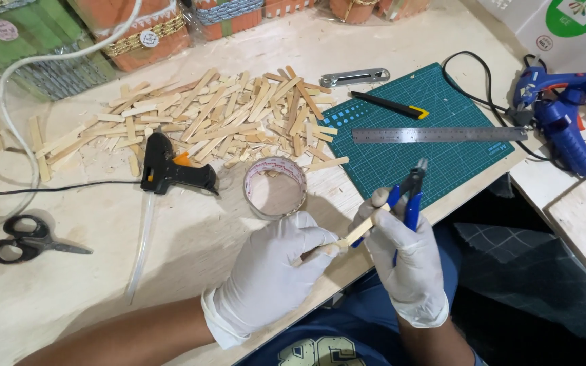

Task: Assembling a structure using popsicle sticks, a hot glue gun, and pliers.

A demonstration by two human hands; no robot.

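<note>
Both my hands wear white gloves and meet at the table's front edge. My left hand (276,268) pinches one end of a short wooden stick (355,235). My right hand (401,254) grips blue-handled pliers (408,193) whose jaws point up toward the green cutting mat (442,159), and its fingers also touch the stick's other end. Just beyond my left hand stands a short round tin (275,188), open at the top.
A heap of wooden sticks (225,118) covers the table's middle. A black glue gun (171,169) and black scissors (25,238) lie left. On the mat lie a steel ruler (439,134) and a cutter knife (388,104). A blue glue gun (557,108) sits right.
</note>
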